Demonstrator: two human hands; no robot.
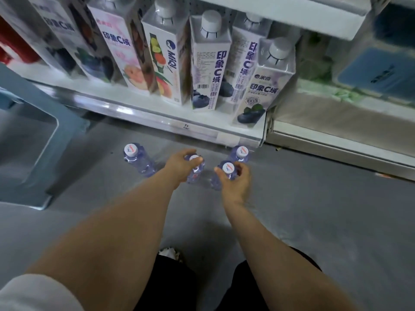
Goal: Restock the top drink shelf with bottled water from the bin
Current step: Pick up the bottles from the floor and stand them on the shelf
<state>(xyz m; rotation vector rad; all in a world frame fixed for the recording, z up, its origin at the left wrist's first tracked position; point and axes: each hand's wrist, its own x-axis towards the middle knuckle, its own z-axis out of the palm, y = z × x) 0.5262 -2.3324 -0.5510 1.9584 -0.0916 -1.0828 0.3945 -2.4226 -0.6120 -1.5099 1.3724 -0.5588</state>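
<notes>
From the head camera I saw both arms reaching down toward four water bottles grouped on the grey floor (314, 209) in front of the lowest shelf (157, 117). My left hand (179, 163) was closed around the neck of the first water bottle (194, 159), fingers curled over its shoulder with the white cap showing between them. My right hand (238, 180) gripped the second water bottle (228, 168) the same way, thumb on the near side of the cap and fingers wrapped behind it. These two bottles stood upright and close together, almost touching. I could not tell whether either had left the floor.

The third water bottle (137, 160) stood alone to the left of my left hand, apart from it and untouched. The fourth water bottle (240, 153) stood just beyond my right hand, near the shelf edge.

A blue-grey bin (45, 131) sat at the left, well apart from the bottles. On the shelf above stood a row of tall drink cartons (208, 63) with white screw caps.
</notes>
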